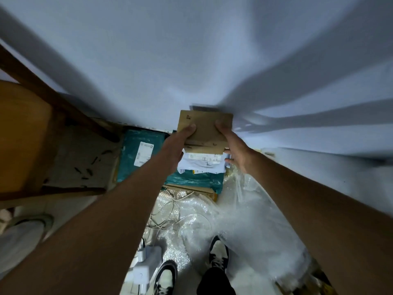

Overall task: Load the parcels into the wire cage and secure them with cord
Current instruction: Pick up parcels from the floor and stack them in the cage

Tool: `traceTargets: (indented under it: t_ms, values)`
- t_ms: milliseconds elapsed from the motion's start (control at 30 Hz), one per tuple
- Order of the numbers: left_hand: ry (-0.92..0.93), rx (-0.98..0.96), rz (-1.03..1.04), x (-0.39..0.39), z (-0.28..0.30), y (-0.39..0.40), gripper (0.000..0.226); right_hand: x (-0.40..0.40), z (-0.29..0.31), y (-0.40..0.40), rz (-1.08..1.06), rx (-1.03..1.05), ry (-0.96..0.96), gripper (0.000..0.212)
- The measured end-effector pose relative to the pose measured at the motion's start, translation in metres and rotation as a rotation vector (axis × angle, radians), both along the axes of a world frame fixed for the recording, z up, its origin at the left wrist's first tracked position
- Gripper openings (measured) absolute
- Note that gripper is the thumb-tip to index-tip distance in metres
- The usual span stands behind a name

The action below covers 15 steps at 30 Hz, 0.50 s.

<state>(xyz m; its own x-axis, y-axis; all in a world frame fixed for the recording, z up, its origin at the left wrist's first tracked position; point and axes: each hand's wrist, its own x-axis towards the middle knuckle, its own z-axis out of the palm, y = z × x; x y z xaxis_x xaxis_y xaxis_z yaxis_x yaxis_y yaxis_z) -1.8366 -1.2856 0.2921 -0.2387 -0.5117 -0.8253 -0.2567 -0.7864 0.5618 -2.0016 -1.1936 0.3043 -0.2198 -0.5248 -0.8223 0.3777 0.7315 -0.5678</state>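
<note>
We've got a cardboard parcel [205, 129] up off the floor, gripped in both hands!

Our left hand [177, 139] clamps its left edge, our right hand [236, 150] its right edge, thumbs on top. It hangs above the teal parcels [136, 150] and white parcel [202, 165] stacked on the floor against the wall [191, 50], bubble wrap [234, 220] beside our shoes [218, 252].
</note>
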Motion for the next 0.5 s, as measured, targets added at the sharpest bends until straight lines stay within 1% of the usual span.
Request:
traceTargets:
  t_ms: [33,67,133,200,233,333,367,433,500]
  values:
    - [-0.002,-0.014,0.003,0.003,0.019,0.004,0.043,0.001,0.02,0.003,0.008,0.0,-0.009,0.101]
    - [-0.001,-0.036,-0.003,0.005,0.041,0.009,0.047,0.002,0.041,0.007,0.012,0.0,-0.022,0.105]
    - [-0.01,-0.084,-0.021,0.009,0.093,0.013,0.065,0.007,0.09,0.012,0.005,0.011,-0.032,0.112]
    - [-0.007,-0.107,-0.039,0.01,0.148,0.014,0.072,0.013,0.141,0.019,-0.023,0.015,-0.024,0.109]
    - [0.005,-0.115,-0.059,0.011,0.178,0.013,0.073,0.016,0.17,0.023,-0.039,0.003,-0.023,0.103]
    - [0.047,-0.156,-0.13,0.014,0.261,0.018,0.069,0.024,0.259,0.042,-0.101,-0.078,0.003,0.076]
    - [0.066,-0.175,-0.156,0.015,0.291,0.025,0.066,0.027,0.29,0.054,-0.129,-0.088,0.03,0.072]
    - [0.099,-0.213,-0.229,0.014,0.342,0.045,0.059,0.036,0.344,0.084,-0.186,-0.091,0.078,0.077]
    - [0.128,-0.235,-0.279,0.008,0.38,0.068,0.056,0.041,0.384,0.115,-0.263,-0.113,0.104,0.076]
